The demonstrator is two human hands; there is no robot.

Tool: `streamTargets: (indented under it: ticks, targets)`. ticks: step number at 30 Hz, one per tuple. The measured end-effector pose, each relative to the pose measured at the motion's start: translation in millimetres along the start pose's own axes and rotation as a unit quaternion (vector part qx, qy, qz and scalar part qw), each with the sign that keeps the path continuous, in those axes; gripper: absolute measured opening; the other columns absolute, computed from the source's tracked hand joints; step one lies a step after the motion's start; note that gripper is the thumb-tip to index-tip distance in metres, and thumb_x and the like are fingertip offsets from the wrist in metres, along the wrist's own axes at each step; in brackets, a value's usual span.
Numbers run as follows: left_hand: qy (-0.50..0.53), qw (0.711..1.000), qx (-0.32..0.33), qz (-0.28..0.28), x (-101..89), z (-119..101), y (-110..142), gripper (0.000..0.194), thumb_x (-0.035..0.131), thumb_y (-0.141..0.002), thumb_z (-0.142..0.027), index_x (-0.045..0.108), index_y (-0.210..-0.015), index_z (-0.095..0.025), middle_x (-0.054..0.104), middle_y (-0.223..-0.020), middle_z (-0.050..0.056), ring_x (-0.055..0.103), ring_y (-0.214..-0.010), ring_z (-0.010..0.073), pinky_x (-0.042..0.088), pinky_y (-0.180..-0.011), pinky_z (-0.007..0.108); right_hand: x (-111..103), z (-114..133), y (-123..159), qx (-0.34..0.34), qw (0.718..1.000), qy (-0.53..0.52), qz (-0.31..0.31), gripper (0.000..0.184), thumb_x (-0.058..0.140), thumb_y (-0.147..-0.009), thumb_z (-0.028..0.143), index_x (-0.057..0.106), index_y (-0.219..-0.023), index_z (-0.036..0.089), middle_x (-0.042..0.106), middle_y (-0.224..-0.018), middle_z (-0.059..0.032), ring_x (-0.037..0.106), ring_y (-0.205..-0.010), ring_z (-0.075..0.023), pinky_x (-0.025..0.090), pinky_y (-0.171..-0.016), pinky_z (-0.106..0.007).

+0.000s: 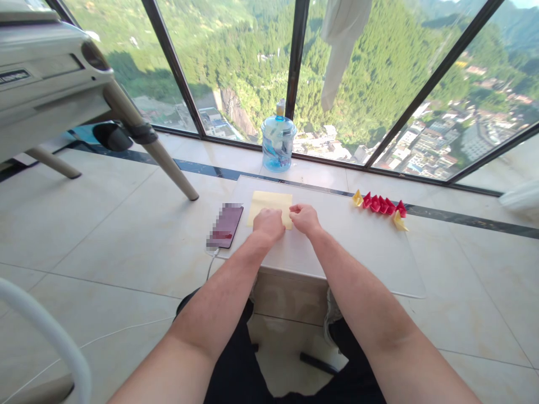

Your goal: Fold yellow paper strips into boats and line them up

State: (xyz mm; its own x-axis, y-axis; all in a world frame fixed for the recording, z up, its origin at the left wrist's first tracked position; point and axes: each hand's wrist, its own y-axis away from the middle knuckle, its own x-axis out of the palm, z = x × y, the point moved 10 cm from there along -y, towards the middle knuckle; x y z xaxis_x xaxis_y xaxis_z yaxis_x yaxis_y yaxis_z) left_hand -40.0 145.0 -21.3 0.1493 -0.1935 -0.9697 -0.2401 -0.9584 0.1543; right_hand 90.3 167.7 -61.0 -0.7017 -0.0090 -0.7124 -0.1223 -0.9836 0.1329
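A pale yellow sheet of paper (269, 200) lies on a low white table in front of me. My left hand (268, 223) is closed over the lower part of the sheet, its fingers curled and mostly hidden from view. At the right edge of the paper, my right hand (305, 217) is pinched, with thumb and fingertips together on the edge. Toward the table's far right stands a row of small folded red paper pieces (381, 204), with a yellow folded piece (357, 198) at one end and another yellow one (400, 221) in front.
A smartphone (227, 225) with a white cable (213, 262) lies on the left of the white table (357, 252). Behind the table, a blue water jug (278, 143) stands by the window. A large piece of furniture on legs (168, 160) rises at left.
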Motion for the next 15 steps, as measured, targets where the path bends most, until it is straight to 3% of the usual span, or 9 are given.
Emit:
streamTargets:
  ticks: [4, 9, 15]
  targets:
    - [0.001, 1.0, 0.002, -0.001, -0.4, -1, 0, 0.026, 0.062, -0.08, -0.032, 0.068, -0.103, -0.02, 0.072, -0.106, 0.01, 0.063, -0.108, 0.0258, 0.051, -0.09, 0.032, -5, 12, 2, -0.032, 0.996, 0.078, 0.011, 0.03, 0.057, -0.08, 0.017, 0.072, -0.106, 0.02, 0.075, -0.11, -0.0061, 0.069, -0.102, -0.0193, 0.051, -0.09, -0.028]
    - [0.001, 1.0, 0.007, -0.016, -1.2, -1, 0, 0.022, 0.058, -0.083, -0.029, 0.068, -0.1, -0.02, 0.071, -0.107, 0.011, 0.063, -0.106, 0.0267, 0.051, -0.088, 0.034, -4, 35, -17, -0.095, 0.979, 0.177, 0.035, 0.041, 0.062, -0.083, 0.025, 0.064, -0.123, 0.02, 0.064, -0.131, -0.0103, 0.057, -0.123, -0.0254, 0.041, -0.106, -0.035]
    - [0.023, 0.999, 0.008, -0.024, -0.1, -2, 2, 0.029, 0.055, -0.084, -0.024, 0.066, -0.111, -0.022, 0.069, -0.106, 0.01, 0.062, -0.106, 0.0265, 0.051, -0.09, 0.035, 9, 53, -48, -0.142, 0.952, 0.259, 0.084, 0.053, 0.074, -0.073, 0.033, 0.061, -0.122, 0.018, 0.059, -0.131, -0.0129, 0.049, -0.127, -0.028, 0.039, -0.107, -0.035]
